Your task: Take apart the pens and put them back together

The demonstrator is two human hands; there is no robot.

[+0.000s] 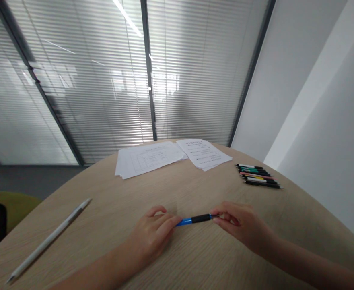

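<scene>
A blue pen (200,218) with a black grip section is held nearly level just above the table, between my two hands. My left hand (154,233) closes around the blue barrel end, which its fingers partly hide. At the opposite end, the thumb and fingertips of my right hand (240,221) pinch the narrow tip. Whether that tip is a loose part or still joined to the pen, I cannot tell. Beyond my right hand, a row of several pens (260,181) lies side by side, in black, white, green, pink and yellow.
The round wooden table (104,225) carries a long white stick-like object (48,245) on the left. Printed sheets (149,159) and another small stack of papers (205,155) lie at the far edge. A green chair (14,213) stands at the left; a white wall (330,161) rises at right.
</scene>
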